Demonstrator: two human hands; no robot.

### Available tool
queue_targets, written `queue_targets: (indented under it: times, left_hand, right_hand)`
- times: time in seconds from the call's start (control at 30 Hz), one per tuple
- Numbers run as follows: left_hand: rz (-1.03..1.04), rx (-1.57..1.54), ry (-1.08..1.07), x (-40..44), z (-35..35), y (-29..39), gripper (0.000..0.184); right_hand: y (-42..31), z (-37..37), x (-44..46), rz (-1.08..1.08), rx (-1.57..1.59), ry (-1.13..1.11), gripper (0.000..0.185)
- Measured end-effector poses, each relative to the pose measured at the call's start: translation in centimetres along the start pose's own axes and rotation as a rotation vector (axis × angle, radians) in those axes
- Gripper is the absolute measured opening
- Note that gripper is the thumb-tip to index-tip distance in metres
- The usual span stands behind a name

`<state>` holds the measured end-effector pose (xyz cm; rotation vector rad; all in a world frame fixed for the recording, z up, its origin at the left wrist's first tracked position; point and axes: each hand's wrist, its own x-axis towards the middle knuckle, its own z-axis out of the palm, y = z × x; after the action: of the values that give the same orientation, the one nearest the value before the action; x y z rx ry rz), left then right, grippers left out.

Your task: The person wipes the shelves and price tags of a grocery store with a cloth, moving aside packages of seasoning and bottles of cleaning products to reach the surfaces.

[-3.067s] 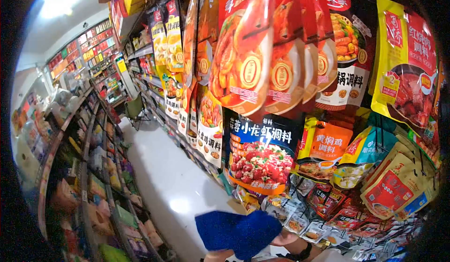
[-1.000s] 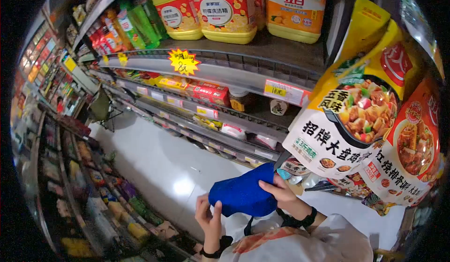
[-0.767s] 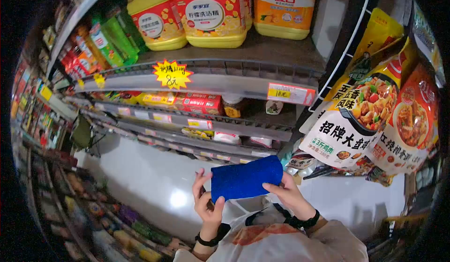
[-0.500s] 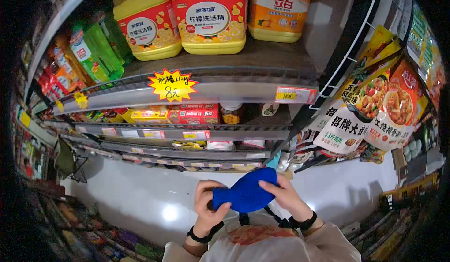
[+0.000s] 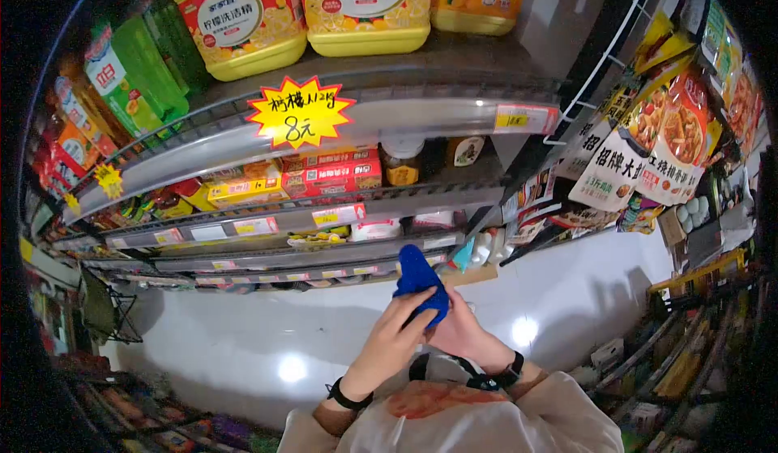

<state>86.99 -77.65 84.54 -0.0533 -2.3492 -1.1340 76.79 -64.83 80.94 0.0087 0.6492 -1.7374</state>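
Both hands hold a soft-looking blue cloth piece [image 5: 420, 275] in front of my chest, its rounded end pointing up and away from me. My left hand [image 5: 397, 333] is closed, its fingers lying across the near side of the cloth. At the lower right of the cloth, my right hand [image 5: 463, 330] grips it, with some of its fingers hidden behind it. What kind of item the cloth is, I cannot make out. A black band [image 5: 348, 396] circles my left wrist, and another black band [image 5: 510, 369] my right.
Shelves ahead hold yellow jugs of dish soap [image 5: 369, 15], green bottles [image 5: 138, 80] and red boxes [image 5: 332, 173]. A starburst price sign [image 5: 300, 111] hangs on the shelf edge. Food packets [image 5: 640, 145] hang at the right. A folding chair [image 5: 109, 311] stands at the left on the pale floor [image 5: 243, 323].
The blue cloth has turned from lying sideways, stretched between both hands, to pointing up. My left hand has moved right, close to my right hand. The view has tilted down.
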Motion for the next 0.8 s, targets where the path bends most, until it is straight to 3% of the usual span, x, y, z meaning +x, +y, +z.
queue_targets:
  times: [0.13,0.2,0.23,0.3,0.37,0.47,0.53,0.6,0.67,0.73,0.77,0.8]
  left_hand:
    - [0.07,0.072,-0.201,-1.1,-0.3,-0.3,0.039]
    - [0.11,0.055,-0.268,-1.0,-0.1,-0.5,0.038]
    - [0.108,0.027,-0.257,-1.1,0.4,-0.5,0.039]
    - [0.118,0.001,-0.241,-0.9,0.8,-0.7,0.04]
    - [-0.173,-0.19,-0.123,-0.6,0.9,-0.9,0.045]
    - [-0.051,-0.255,-0.259,1.8,-0.2,0.1,0.054]
    - [0.024,-0.222,-0.245,2.5,-0.1,0.5,0.059]
    - [0.1,-0.278,-0.224,3.0,-0.2,0.7,0.06]
    - [0.152,-0.254,-0.205,3.5,-0.4,0.7,0.059]
    - [0.132,-0.208,-0.203,3.6,-0.7,0.6,0.055]
    - [0.114,-0.193,-0.161,3.6,-0.9,0.7,0.05]
    - [0.12,-0.19,-0.154,3.8,-1.5,1.2,0.05]
  right_hand:
    - [0.6,-1.6,1.9,-0.062,0.18,0.079,0.053]
    - [-0.6,-1.7,1.9,-0.174,0.142,0.15,0.067]
    - [-1.4,-1.7,1.6,-0.226,0.271,0.014,0.071]
    - [-3.1,-0.5,1.4,-0.23,0.26,-0.05,0.071]
    - [-4.1,0.8,1.3,-0.292,0.172,-0.06,0.07]
    - [-4.9,2.0,0.8,-0.303,0.004,-0.097,0.061]
    - [-6.1,2.7,0.6,-0.241,0.076,-0.1,0.064]
    - [-7.0,4.4,-0.3,-0.528,-0.297,0.139,0.064]
    - [-7.7,4.8,-0.5,-0.651,-0.315,0.148,0.061]
    - [-8.6,3.6,-0.2,-0.966,-0.861,0.208,0.075]
    - [-8.4,2.6,0.4,-1.106,-0.931,0.182,0.067]
    - [-9.5,4.0,0.1,-1.11,-0.936,0.175,0.067]
